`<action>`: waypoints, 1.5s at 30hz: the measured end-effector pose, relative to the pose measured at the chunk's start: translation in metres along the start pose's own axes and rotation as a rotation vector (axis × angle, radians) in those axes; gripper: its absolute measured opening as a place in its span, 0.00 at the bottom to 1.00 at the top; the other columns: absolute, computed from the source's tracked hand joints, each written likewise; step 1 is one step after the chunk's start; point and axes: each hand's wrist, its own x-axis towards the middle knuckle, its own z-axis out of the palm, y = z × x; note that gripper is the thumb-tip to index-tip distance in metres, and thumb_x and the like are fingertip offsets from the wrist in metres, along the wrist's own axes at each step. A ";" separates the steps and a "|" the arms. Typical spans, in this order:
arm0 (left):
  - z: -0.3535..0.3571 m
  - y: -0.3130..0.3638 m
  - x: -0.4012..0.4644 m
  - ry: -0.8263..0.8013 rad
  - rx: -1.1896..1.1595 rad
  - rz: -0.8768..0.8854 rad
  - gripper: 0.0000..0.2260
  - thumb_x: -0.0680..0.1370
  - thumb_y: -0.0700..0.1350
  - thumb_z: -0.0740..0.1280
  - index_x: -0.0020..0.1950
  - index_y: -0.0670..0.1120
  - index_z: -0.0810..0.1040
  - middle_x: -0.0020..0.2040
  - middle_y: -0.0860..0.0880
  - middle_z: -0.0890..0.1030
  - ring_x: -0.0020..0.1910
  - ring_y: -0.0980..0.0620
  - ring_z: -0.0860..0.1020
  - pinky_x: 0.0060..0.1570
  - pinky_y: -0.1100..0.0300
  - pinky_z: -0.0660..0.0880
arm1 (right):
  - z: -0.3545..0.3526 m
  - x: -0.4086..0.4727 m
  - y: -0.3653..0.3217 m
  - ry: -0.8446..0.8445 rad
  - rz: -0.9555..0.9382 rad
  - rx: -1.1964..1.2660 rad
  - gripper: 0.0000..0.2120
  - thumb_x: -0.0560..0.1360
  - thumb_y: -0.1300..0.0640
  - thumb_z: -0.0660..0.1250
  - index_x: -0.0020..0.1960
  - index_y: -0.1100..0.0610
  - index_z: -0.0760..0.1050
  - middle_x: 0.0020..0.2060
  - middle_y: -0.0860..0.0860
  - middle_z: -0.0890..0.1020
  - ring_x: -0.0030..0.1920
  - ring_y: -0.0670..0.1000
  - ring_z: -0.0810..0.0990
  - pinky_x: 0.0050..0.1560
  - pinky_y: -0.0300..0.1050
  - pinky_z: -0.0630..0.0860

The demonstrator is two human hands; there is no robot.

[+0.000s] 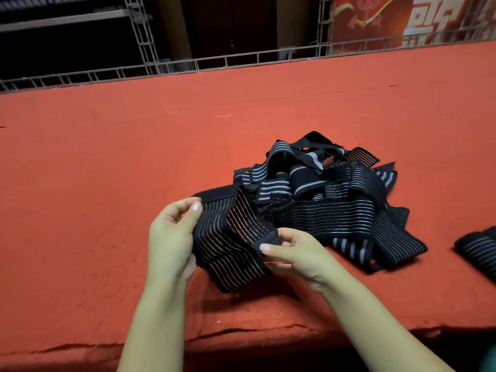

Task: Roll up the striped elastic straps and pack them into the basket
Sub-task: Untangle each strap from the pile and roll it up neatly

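A black elastic strap with thin pale stripes (228, 245) is held between both hands just above the red cloth. My left hand (171, 237) grips its left edge, thumb on top. My right hand (292, 251) pinches the strap's black end tab on the right. The strap trails back into a tangled pile of striped straps (330, 189) lying to the right and behind my hands. No basket is in view.
The red cloth-covered table (107, 162) stretches wide to the left and back. Another striped strap (477, 248) lies at the right edge. A metal truss rail (188, 65) runs along the far side. The table's front edge (241, 336) is close below my wrists.
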 end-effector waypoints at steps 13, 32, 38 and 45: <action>-0.014 -0.041 0.014 -0.253 0.886 -0.012 0.05 0.78 0.42 0.69 0.43 0.48 0.81 0.44 0.49 0.82 0.49 0.48 0.79 0.50 0.57 0.73 | -0.038 -0.013 -0.034 0.322 -0.328 -0.109 0.08 0.76 0.66 0.65 0.42 0.56 0.76 0.36 0.46 0.79 0.43 0.45 0.77 0.50 0.43 0.75; 0.020 -0.059 -0.021 -0.439 0.423 -0.137 0.03 0.79 0.36 0.67 0.46 0.41 0.79 0.35 0.52 0.82 0.35 0.56 0.78 0.33 0.65 0.72 | -0.062 0.042 -0.036 0.374 -0.238 -1.457 0.19 0.76 0.51 0.68 0.64 0.55 0.71 0.60 0.53 0.77 0.63 0.56 0.73 0.68 0.53 0.63; 0.012 -0.067 -0.008 -0.348 0.663 -0.100 0.07 0.76 0.36 0.69 0.43 0.47 0.76 0.39 0.48 0.81 0.39 0.49 0.78 0.40 0.55 0.73 | -0.057 0.056 -0.027 0.332 -0.286 -1.537 0.18 0.71 0.44 0.71 0.52 0.51 0.70 0.53 0.49 0.77 0.58 0.53 0.74 0.60 0.51 0.66; 0.006 -0.061 -0.003 -0.362 0.477 -0.151 0.22 0.78 0.33 0.66 0.61 0.60 0.73 0.44 0.47 0.84 0.37 0.54 0.81 0.39 0.59 0.77 | -0.055 0.053 -0.021 0.099 -0.334 -1.305 0.06 0.75 0.54 0.69 0.51 0.50 0.80 0.51 0.45 0.82 0.53 0.46 0.77 0.55 0.40 0.69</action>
